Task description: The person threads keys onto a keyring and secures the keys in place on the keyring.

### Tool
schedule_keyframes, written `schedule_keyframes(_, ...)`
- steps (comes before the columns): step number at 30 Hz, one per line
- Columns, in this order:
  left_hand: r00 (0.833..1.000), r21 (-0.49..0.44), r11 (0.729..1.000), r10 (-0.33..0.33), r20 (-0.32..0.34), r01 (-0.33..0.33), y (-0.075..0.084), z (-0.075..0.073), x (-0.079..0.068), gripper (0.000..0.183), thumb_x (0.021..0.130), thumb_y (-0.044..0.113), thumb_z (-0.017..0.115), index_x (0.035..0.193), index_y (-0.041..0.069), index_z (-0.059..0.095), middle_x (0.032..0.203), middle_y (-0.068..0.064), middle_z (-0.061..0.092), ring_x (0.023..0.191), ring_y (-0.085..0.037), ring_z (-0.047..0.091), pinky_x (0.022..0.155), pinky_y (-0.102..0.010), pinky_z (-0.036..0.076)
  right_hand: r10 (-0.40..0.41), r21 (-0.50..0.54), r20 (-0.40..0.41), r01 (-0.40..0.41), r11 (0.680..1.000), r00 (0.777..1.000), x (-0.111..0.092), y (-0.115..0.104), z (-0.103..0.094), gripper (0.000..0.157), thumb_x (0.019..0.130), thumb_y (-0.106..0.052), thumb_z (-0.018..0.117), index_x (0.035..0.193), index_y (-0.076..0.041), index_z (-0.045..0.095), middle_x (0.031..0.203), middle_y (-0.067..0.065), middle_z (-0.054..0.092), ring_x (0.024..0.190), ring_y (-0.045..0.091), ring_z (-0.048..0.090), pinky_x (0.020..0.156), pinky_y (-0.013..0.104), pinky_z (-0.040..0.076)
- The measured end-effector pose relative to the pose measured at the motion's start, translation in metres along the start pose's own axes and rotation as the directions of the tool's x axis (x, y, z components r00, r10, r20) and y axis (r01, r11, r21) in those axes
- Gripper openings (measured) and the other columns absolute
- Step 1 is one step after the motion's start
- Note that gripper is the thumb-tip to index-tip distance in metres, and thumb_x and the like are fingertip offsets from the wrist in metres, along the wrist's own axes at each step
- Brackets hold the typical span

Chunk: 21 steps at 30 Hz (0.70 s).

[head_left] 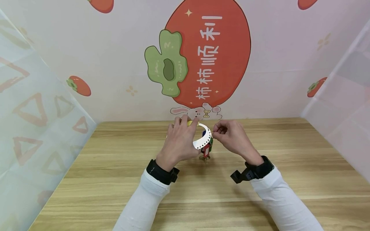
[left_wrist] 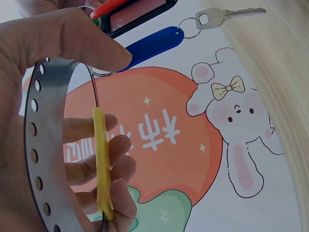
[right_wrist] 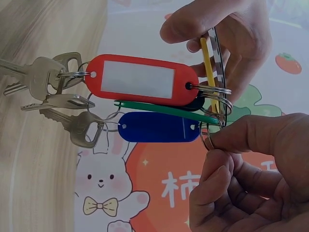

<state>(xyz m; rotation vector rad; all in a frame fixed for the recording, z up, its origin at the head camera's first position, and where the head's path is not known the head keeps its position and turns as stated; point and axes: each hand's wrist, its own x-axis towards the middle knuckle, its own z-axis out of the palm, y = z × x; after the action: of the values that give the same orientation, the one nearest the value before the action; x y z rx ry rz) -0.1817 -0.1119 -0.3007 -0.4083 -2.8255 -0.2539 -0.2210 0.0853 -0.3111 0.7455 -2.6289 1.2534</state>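
My left hand [head_left: 180, 138] grips a large white perforated ring [head_left: 206, 138] above the table, its fingers curled round the part with a yellow grip [left_wrist: 102, 159]. From the ring's right side hang key tags: a red one [right_wrist: 140, 79] with a white label, a green one [right_wrist: 164, 109] seen nearly edge-on, and a blue one [right_wrist: 157, 126]. A dark tag is mostly hidden behind the red one. Several metal keys [right_wrist: 41, 79] dangle from the tags. My right hand [head_left: 232, 136] pinches a small split ring [right_wrist: 207, 140] beside the large ring, between thumb and forefinger.
A wooden table [head_left: 130, 199] lies under both hands. Behind it stands a backdrop [head_left: 274, 57] printed with a big persimmon and a rabbit. Patterned panels [head_left: 43, 118] rise at both sides. Each wrist wears a black camera band [head_left: 162, 173].
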Motion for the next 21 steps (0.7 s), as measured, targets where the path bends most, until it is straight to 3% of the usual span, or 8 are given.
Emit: schedule_keyframes(21, 1.0, -0.031, 1.0, -0.007, 0.004, 0.007, 0.0002, -0.0002, -0.0006, 0.095, 0.066, 0.041, 0.089, 0.148, 0.013, 0.05, 0.133, -0.019, 0.049, 0.118, -0.038, 0.046, 0.085, -0.051, 0.048, -0.034, 0.0, -0.044, 0.034, 0.999, 0.998, -0.0005, 0.0022, -0.0005, 0.005, 0.087, -0.002, 0.073, 0.086, -0.004, 0.069, 0.077, 0.005, 0.067, 0.069, 0.017, 0.062, 0.063, 0.026, 0.051)
